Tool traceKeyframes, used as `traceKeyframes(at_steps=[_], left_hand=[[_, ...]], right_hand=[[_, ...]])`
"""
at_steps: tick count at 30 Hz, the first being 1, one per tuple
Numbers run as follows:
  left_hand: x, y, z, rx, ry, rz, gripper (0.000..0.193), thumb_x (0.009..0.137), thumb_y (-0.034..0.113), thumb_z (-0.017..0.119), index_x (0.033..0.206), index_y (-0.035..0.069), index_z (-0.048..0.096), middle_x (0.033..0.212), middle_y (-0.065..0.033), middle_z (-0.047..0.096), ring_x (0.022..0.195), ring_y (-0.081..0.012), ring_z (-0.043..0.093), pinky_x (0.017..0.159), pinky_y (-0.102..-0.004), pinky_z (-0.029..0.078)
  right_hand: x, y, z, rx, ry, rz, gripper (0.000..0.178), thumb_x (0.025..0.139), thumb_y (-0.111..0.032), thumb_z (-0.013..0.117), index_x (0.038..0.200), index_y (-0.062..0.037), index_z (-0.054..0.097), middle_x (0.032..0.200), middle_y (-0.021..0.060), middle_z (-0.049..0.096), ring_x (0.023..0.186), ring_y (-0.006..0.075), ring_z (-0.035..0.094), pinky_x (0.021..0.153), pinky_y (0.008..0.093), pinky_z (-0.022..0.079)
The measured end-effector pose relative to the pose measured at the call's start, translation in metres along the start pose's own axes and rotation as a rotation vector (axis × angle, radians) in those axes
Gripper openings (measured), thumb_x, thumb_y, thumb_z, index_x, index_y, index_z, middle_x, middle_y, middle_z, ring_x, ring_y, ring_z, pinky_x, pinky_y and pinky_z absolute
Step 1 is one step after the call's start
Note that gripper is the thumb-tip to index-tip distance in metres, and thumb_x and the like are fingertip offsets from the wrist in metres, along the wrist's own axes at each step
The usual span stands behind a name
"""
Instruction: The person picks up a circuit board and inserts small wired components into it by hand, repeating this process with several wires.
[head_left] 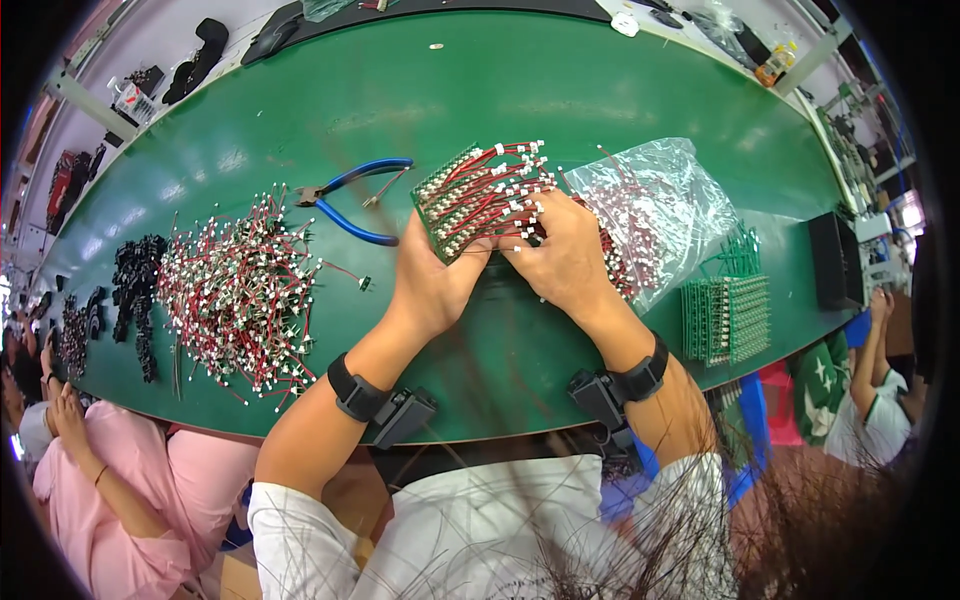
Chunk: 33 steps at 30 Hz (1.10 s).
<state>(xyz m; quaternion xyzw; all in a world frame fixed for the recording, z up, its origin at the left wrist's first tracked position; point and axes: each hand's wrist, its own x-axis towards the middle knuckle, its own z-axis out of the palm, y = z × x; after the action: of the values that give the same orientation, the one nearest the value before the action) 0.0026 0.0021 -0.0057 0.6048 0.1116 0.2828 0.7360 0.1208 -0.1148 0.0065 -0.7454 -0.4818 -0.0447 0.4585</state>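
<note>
My left hand (435, 285) is closed round the lower left edge of a green circuit board panel (445, 195), holding it tilted above the table. Rows of red and black wire leads (512, 182) with small white connectors stick out from the panel to the right. My right hand (565, 248) has its fingers curled over the lower leads, close to the left fingertips; the exact pinch is partly hidden. Right beside that hand, a clear plastic bag (665, 195) lies over more leads. Blue-handled cutting pliers (350, 222) rest with handles apart, left of the panel.
A large heap of wired connectors (240, 295) covers the table's left side, with black parts (137, 285) beyond it. Stacked green panels (725, 318) stand at right near a black bin (835, 260). A person in pink (130, 480) sits at left; another person (870, 410) is at right.
</note>
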Motion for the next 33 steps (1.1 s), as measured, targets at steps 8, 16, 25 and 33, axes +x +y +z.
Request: traceKeyframes(at_steps=[8, 16, 25, 33], left_hand=[[0.003, -0.010, -0.007, 0.056, 0.019, 0.052, 0.045, 0.087, -0.001, 0.064, 0.128, -0.003, 0.048, 0.122, -0.0095, 0.062, 0.114, -0.0156, 0.057, 0.101, -0.0301, 0.044], [0.006, -0.006, -0.007, -0.078, 0.007, -0.038, 0.045, 0.087, -0.004, 0.063, 0.129, -0.001, 0.047, 0.122, -0.0068, 0.062, 0.110, -0.0130, 0.057, 0.098, -0.0286, 0.045], [0.006, -0.001, -0.008, 0.037, -0.014, -0.067, 0.047, 0.086, -0.004, 0.064, 0.130, -0.001, 0.047, 0.122, -0.0063, 0.062, 0.110, -0.0119, 0.057, 0.098, -0.0282, 0.045], [0.005, -0.002, -0.008, 0.066, -0.031, -0.041, 0.048, 0.084, -0.005, 0.062, 0.129, -0.001, 0.048, 0.122, -0.0072, 0.062, 0.111, -0.0126, 0.056, 0.099, -0.0291, 0.044]], right_hand=[[-0.003, 0.007, 0.009, -0.040, 0.034, -0.072, 0.019, 0.072, -0.007, 0.073, 0.090, -0.0027, 0.068, 0.080, 0.0158, 0.063, 0.075, 0.0368, 0.063, 0.067, 0.0441, 0.051], [-0.001, 0.005, 0.007, -0.026, -0.028, -0.050, 0.022, 0.072, -0.003, 0.069, 0.094, -0.0022, 0.069, 0.087, 0.0175, 0.067, 0.077, 0.0371, 0.065, 0.067, 0.0427, 0.052], [0.001, 0.004, 0.001, 0.034, -0.031, -0.092, 0.022, 0.073, -0.001, 0.068, 0.094, -0.0038, 0.070, 0.080, 0.0157, 0.067, 0.068, 0.0345, 0.065, 0.061, 0.0400, 0.051], [0.000, 0.006, 0.003, 0.052, -0.085, -0.004, 0.012, 0.071, -0.002, 0.070, 0.079, 0.0032, 0.062, 0.077, 0.0216, 0.062, 0.074, 0.0424, 0.061, 0.068, 0.0482, 0.050]])
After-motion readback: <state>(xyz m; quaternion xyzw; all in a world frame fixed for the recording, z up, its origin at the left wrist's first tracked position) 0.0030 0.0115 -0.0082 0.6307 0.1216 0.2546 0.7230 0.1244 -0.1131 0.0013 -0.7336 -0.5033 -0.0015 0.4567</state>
